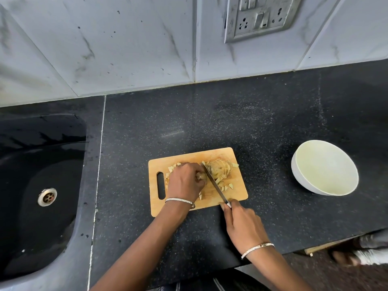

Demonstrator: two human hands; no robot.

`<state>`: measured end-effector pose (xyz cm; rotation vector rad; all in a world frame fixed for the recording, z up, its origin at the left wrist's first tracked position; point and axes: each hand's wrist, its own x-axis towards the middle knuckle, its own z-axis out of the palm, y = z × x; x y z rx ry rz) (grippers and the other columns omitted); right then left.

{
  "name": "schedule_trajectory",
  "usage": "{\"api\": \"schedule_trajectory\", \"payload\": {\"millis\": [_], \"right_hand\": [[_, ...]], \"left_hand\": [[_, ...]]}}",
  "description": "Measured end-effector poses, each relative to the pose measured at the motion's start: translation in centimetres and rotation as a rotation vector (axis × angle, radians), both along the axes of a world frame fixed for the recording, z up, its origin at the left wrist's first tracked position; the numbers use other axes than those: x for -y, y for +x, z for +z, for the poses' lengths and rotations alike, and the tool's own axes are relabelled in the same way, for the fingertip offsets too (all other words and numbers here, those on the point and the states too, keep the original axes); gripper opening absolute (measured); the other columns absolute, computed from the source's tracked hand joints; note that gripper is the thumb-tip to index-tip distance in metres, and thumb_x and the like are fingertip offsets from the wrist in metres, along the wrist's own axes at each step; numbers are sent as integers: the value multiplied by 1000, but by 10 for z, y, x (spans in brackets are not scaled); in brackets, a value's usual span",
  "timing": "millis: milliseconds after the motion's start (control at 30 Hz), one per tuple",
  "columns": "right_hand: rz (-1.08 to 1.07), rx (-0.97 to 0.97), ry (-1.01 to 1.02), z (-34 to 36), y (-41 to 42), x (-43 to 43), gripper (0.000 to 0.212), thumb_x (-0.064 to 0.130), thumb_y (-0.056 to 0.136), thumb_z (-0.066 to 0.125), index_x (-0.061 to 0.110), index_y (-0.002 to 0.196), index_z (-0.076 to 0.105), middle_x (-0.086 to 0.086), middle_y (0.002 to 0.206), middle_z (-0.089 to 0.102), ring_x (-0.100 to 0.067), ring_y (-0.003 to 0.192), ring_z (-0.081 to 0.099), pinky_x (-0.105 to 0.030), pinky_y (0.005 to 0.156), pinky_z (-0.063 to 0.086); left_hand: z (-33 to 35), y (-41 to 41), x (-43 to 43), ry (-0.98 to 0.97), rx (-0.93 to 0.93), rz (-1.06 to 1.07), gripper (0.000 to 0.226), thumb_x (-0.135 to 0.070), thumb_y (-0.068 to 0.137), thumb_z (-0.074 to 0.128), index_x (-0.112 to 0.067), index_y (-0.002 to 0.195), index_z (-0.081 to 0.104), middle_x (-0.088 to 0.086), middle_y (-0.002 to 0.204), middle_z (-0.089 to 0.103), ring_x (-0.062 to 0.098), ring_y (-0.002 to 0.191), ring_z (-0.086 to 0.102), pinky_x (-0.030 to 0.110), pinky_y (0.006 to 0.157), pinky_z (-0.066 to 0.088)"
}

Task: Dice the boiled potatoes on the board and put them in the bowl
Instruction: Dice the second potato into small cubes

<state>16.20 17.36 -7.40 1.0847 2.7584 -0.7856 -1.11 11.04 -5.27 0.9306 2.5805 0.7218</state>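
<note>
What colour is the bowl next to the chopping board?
The bowl is white, pale cream inside, best seen in the head view.

Both forearms are bare for as much of them as shows. The left hand wears a thin silvery left bangle at the wrist, seen over the near edge of the cutting board. Its band is narrow with a finely textured, glinting surface. The right hand wears a similar silvery right bangle, nearer than the board and to its right, with a few small dark marks on its upper part. Nearer than the board still, at the bottom edge, is a strip of dark garment with thin pale stripes.
</note>
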Motion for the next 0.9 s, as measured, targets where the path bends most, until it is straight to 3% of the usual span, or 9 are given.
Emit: {"api": "schedule_trajectory", "payload": {"millis": [100,367,567,667,900], "right_hand": [[-2,-11,-19,5,2,2,30,47,102,25,25,96,44,-3,83,66,-31,83,65,-38,59,36],[36,24,-26,10,-6,3,29,46,102,26,24,93,41,-3,85,66,-33,84,64,-37,60,34],[-4,39,-15,2,-18,5,39,47,102,27,19,111,52,-8,89,67,-37,86,65,-37,60,40],[-13,79,-10,4,-19,7,40,45,103,27,18,114,53,-10,96,67,-39,93,65,-36,62,37],[-20,103,-32,9,8,11,33,49,101,22,25,89,40,-2,85,63,-33,88,63,-37,62,40]], "left_hand": [[-1,-1,5,26,17,45,37,-25,71,83,-24,106,69,-5,98,71,17,87,65,35,78,54],[-5,3,5,53,75,63,24,-19,76,80,-22,100,74,-5,90,75,12,82,70,32,80,57],[-4,-1,7,52,110,74,20,-19,77,79,-20,97,76,-6,89,75,9,81,68,14,77,47],[-4,0,7,63,112,85,18,-18,77,79,-20,95,76,-5,88,75,9,80,68,16,75,48],[-11,1,11,158,141,120,21,-16,73,83,-22,92,76,-9,82,73,4,74,65,21,76,54]]}}
